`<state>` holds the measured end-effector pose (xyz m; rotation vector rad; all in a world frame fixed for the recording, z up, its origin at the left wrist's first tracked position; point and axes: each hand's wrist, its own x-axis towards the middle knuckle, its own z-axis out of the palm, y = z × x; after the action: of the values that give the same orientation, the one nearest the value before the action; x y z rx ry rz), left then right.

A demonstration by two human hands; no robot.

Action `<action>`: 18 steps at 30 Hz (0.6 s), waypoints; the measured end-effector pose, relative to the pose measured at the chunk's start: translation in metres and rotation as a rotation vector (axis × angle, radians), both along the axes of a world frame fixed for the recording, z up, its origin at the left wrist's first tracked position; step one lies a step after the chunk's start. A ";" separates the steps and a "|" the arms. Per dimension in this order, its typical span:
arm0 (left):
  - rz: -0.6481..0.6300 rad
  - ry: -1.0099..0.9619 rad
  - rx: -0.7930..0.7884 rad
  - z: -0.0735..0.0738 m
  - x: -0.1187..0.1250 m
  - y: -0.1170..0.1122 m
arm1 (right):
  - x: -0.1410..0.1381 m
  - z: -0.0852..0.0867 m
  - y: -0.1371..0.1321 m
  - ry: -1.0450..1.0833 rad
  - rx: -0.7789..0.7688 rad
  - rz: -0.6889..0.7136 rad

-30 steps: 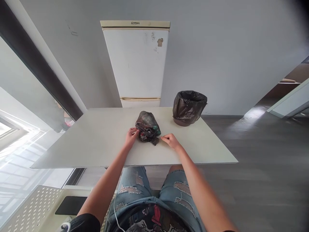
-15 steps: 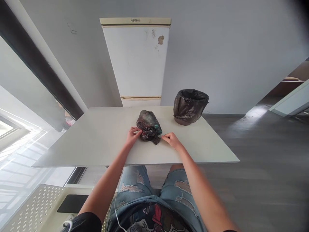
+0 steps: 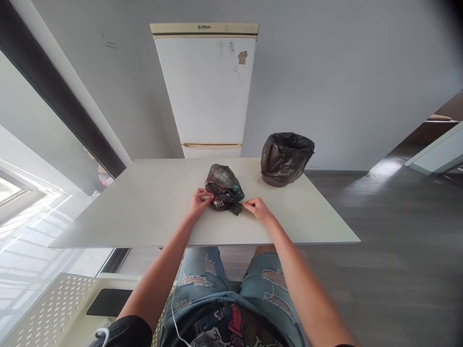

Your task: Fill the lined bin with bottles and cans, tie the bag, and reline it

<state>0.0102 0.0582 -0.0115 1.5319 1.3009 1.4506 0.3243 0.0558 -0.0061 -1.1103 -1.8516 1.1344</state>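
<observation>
A filled black plastic garbage bag [image 3: 224, 185] lies on the white table [image 3: 152, 207] in front of me, its gathered, knotted-looking part facing me. My left hand [image 3: 200, 201] pinches the bag's left side between thumb and fingers. On the other side, my right hand [image 3: 257, 207] pinches a twisted end of the bag. The bag's plastic is thin, and coloured contents show faintly through it; I cannot make out what they are.
A trash bin lined with a black bag [image 3: 287, 159] stands at the table's back right. Behind the table is a white refrigerator [image 3: 208, 91]. A perforated cream chair or stand [image 3: 54, 308] with a dark flat phone-like object [image 3: 109, 302] is at lower left.
Both hands keep their pinch on the garbage bag. Its gathered part looks slightly tighter. The whole view has shifted only a little.
</observation>
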 end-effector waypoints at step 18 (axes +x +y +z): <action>-0.398 -0.181 -0.079 0.013 0.006 -0.013 | -0.003 0.002 -0.001 0.018 0.110 0.168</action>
<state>0.0161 0.0449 0.0018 1.4683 0.8760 1.2326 0.3210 0.0550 -0.0039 -0.8935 -1.9979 1.1170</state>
